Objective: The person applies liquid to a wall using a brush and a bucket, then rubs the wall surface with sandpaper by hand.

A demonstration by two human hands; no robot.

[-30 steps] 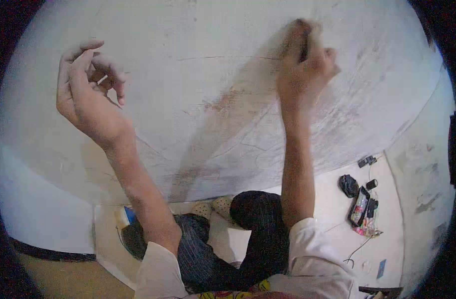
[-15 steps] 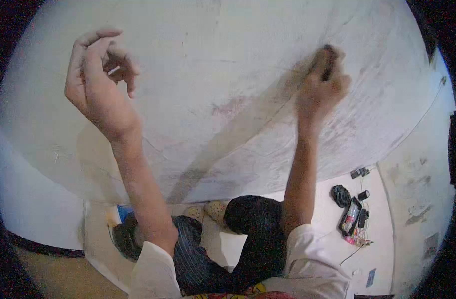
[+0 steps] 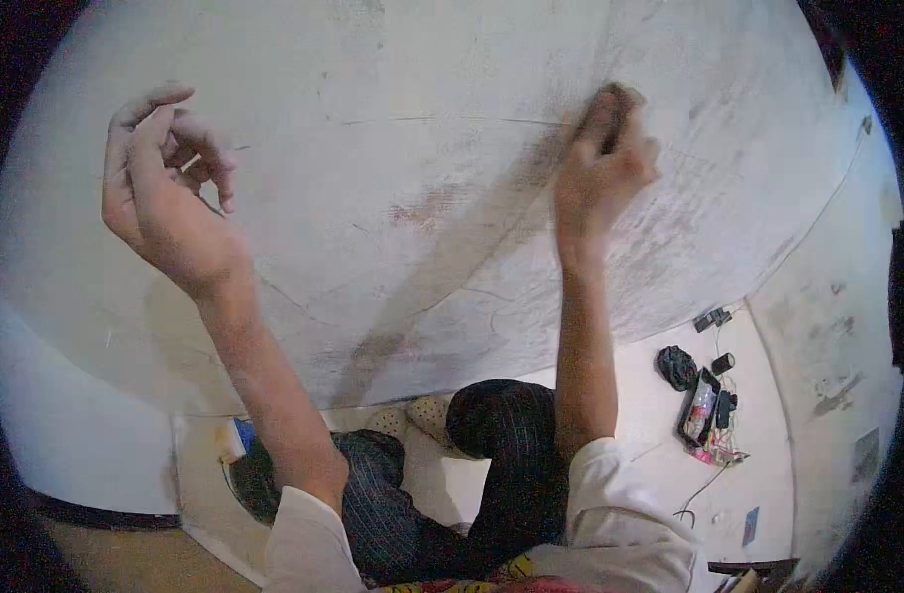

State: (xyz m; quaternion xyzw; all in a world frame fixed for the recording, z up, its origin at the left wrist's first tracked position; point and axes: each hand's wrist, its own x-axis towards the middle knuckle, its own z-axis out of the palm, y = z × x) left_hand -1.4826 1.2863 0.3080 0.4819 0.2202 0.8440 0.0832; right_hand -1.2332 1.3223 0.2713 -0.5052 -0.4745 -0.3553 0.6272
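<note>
Right hand [image 3: 600,168]: fingers closed around a small dark block [image 3: 611,111] and pressing it flat on the wall [image 3: 373,59], upper right of the wall's centre. The block is mostly hidden by the fingers and blurred, so I can't tell what it's made of. Arm runs straight up from the white sleeve [image 3: 620,514].

Left hand [image 3: 160,198]: raised in front of the wall's left part, and whether it touches the wall isn't clear. Index finger is extended, the other fingers loosely curled toward the thumb. Can't tell if anything is pinched between them.

Wall: off-white, scuffed grey around and below the block. A reddish patch [image 3: 417,210] sits mid-wall, between the two hands. A thin dark line [image 3: 442,121] runs across the wall and ends at the block. Fainter curved lines show lower down.

Below the wall:
- Person's legs [image 3: 501,425] in dark striped cloth, knees close to the wall's foot.
- Floor at the wall's lower right: a black lump [image 3: 675,366] and a cluster of small items [image 3: 707,410] with thin wires, too small to identify.
- Floor at the wall's lower left: a blue thing [image 3: 242,435], partly hidden by the left arm.
</note>
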